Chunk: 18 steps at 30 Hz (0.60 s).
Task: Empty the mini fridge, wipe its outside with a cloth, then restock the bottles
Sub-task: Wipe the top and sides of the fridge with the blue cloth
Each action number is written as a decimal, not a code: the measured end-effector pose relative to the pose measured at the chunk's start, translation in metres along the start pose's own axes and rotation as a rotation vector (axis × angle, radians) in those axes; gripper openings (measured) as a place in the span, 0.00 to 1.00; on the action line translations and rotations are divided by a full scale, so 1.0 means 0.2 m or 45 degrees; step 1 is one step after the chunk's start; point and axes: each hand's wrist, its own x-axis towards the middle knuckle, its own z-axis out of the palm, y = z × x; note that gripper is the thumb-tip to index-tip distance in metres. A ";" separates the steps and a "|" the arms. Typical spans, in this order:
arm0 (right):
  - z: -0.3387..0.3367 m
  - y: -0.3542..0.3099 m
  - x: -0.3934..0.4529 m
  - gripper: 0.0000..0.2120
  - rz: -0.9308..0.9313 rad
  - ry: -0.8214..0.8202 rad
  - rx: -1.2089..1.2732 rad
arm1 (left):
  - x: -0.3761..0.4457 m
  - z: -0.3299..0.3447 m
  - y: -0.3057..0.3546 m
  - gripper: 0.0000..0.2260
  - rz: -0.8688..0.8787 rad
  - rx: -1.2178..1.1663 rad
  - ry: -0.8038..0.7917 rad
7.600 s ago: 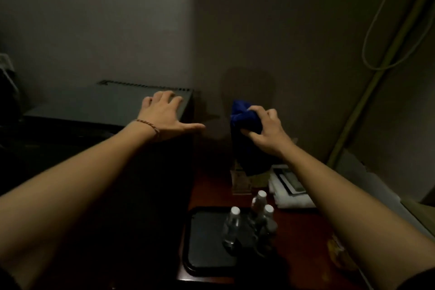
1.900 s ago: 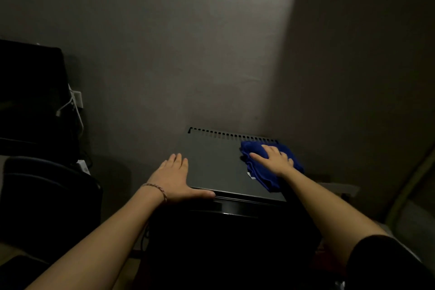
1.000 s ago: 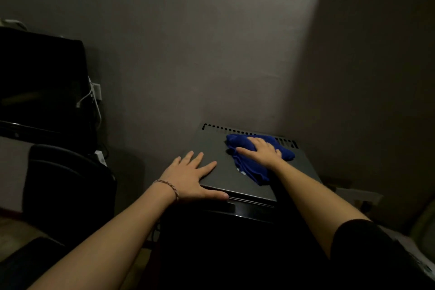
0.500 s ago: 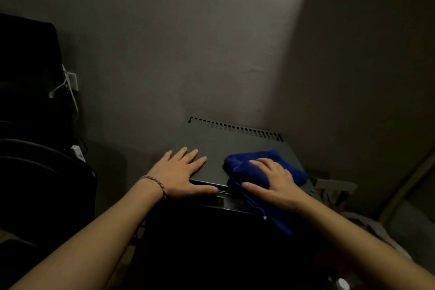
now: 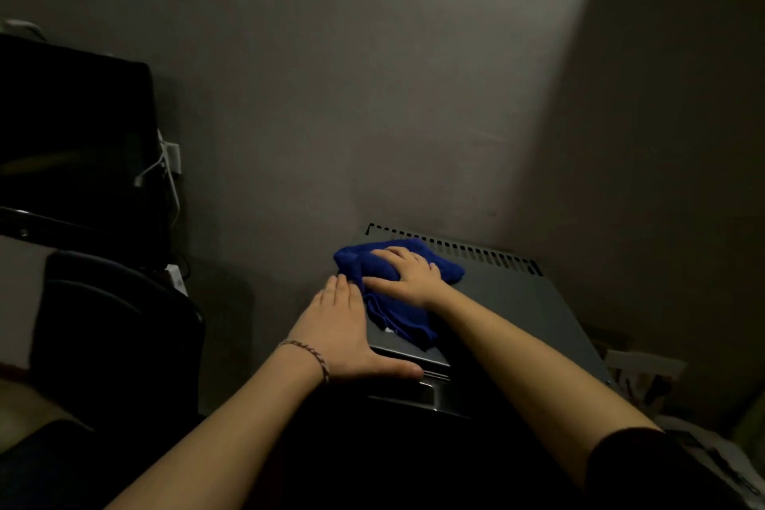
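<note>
Dimly, grey fridge top point(image 5: 509, 302), bare wall point(image 5: 331, 95)

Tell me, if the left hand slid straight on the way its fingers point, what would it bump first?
The blue cloth, most likely: the left hand lies flat on the fridge top, fingertips almost at the cloth's left edge.

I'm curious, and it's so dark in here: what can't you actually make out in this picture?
Head view only:
- Fridge front and inside: deep shadow, behind both arms.
- Bottles: none in view.
- Cloth middle: covered by the right hand.
- Fridge's left front corner: under the left hand.
- Clutter at lower right: dim, partly cut off by the edge.
</note>
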 end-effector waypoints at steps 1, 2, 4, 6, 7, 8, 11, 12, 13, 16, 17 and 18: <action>0.00 0.02 0.06 0.35 0.008 0.004 0.011 | 0.00 0.00 0.00 0.71 0.010 0.018 -0.012; 0.00 0.03 0.10 0.37 0.026 0.011 0.025 | 0.00 0.00 0.00 0.70 0.022 0.044 -0.024; -0.01 0.07 0.20 0.38 0.078 0.025 0.032 | 0.01 -0.01 0.00 0.68 0.034 0.092 -0.067; -0.03 0.13 0.26 0.37 0.142 0.037 0.023 | 0.02 -0.01 0.00 0.65 0.027 0.117 -0.101; -0.05 0.17 0.28 0.36 0.178 0.040 0.021 | 0.03 -0.01 0.00 0.65 0.020 0.118 -0.111; -0.06 0.21 0.29 0.36 0.216 0.044 0.023 | 0.03 0.00 0.00 0.64 0.014 0.115 -0.117; -0.12 0.40 0.25 0.35 0.332 0.081 0.021 | 0.03 0.01 0.01 0.65 -0.013 0.120 -0.098; -0.14 0.47 0.22 0.35 0.372 0.090 0.023 | 0.04 0.01 0.01 0.65 -0.018 0.120 -0.096; -0.16 0.55 0.18 0.35 0.407 0.098 0.015 | 0.04 0.01 0.01 0.65 -0.017 0.116 -0.100; -0.22 0.73 0.01 0.43 0.478 0.115 -0.001 | 0.03 0.02 0.01 0.66 -0.006 0.117 -0.093; -0.24 0.78 -0.05 0.45 0.491 0.119 0.011 | 0.03 0.03 0.01 0.66 -0.007 0.119 -0.082; -0.25 0.82 -0.10 0.46 0.502 0.123 0.019 | 0.03 0.03 0.01 0.66 -0.009 0.119 -0.070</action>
